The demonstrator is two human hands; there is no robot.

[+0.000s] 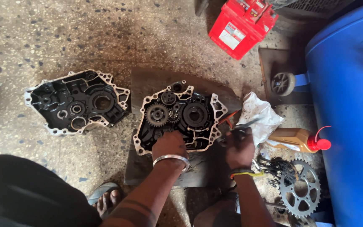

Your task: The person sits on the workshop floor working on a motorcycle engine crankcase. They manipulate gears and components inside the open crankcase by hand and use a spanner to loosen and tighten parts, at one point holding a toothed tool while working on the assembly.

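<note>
Left hand (pixel 169 145) pressing into geared crankcase half (pixel 177 115), grip hidden; right hand (pixel 239 147) closed on dark tool (pixel 232 132). Likely heavy, rigid, oily casting; best held by rim.

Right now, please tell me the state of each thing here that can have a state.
Crankcase half with gears: lying open side up, gears fitted inside.
Empty crankcase half: lying open side up, apart on the floor to the left.
Left hand: resting on the geared case's lower edge.
Right hand: closed on a small dark tool, kind unclear.
Oil bottle: lying on its side, red cap on.
Sprocket: flat on the floor.
Red battery: standing on the floor.
</note>
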